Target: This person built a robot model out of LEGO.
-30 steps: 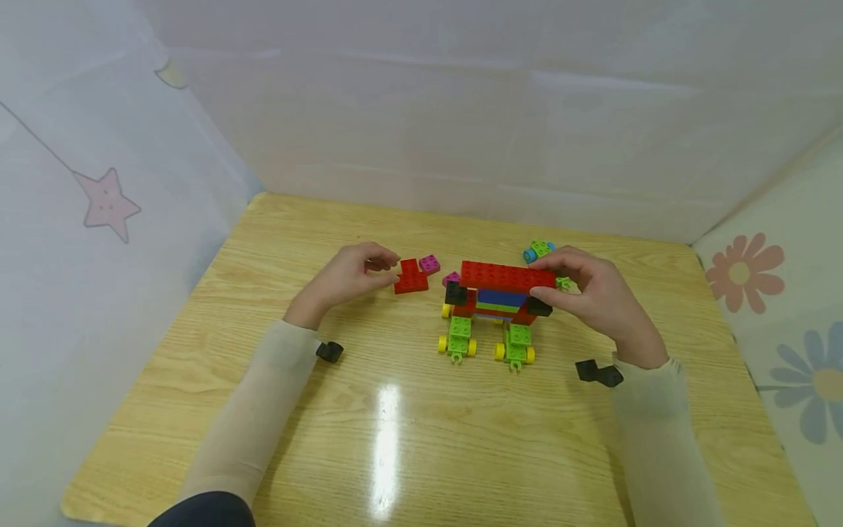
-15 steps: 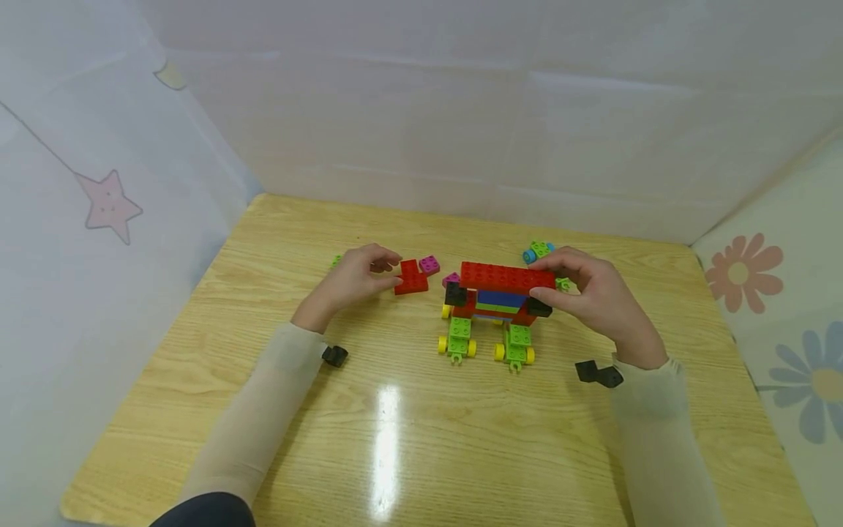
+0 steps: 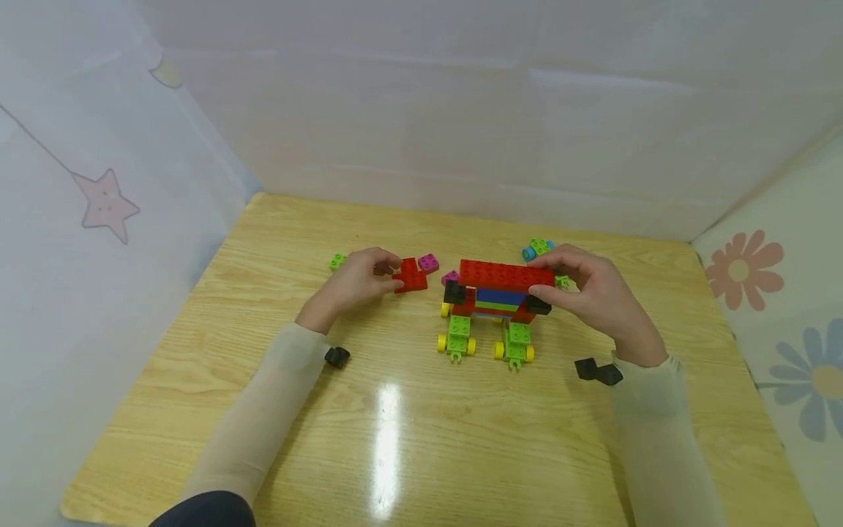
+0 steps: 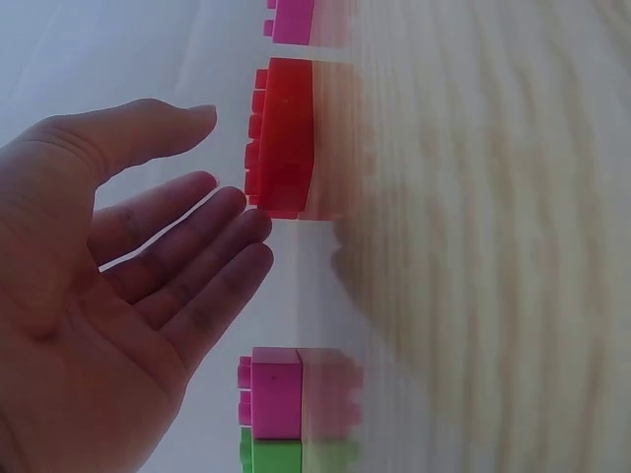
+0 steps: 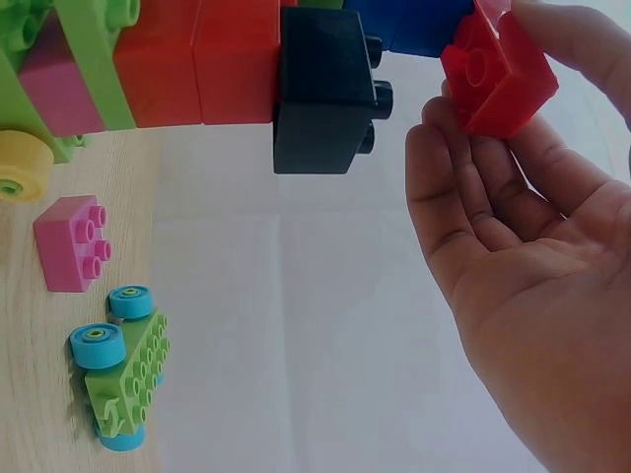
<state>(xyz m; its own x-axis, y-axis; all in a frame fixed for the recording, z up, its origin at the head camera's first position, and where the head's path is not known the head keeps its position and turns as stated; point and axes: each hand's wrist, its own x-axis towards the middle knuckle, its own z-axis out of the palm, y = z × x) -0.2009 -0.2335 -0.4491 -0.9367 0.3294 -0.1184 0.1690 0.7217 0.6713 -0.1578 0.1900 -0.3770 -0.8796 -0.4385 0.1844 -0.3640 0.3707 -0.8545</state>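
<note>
My right hand [image 3: 589, 296] pinches the right end of a long red building brick [image 3: 500, 274] on top of a built vehicle. Between thumb and fingers the brick's end [image 5: 503, 84] shows in the right wrist view. Below it are black bricks [image 3: 454, 293], blue and red bricks, and green wheeled bases [image 3: 459, 333] with yellow wheels. My left hand [image 3: 356, 282] is beside red bricks [image 3: 411, 278] lying on the table. In the left wrist view its fingers are loosely extended with nothing held, the tips close to a red brick [image 4: 286, 138]; whether they touch cannot be told.
Pink bricks [image 3: 429, 263] lie between the red bricks and the vehicle. A green brick [image 3: 338, 261] sits behind my left hand. Behind the vehicle stands a green base with blue wheels [image 3: 540, 247]. Pale cloth hangs around the wooden table [image 3: 316, 446].
My left hand has shifted slightly right toward the red bricks, bringing a green brick behind it into sight. The right hand and the vehicle have stayed in place.
</note>
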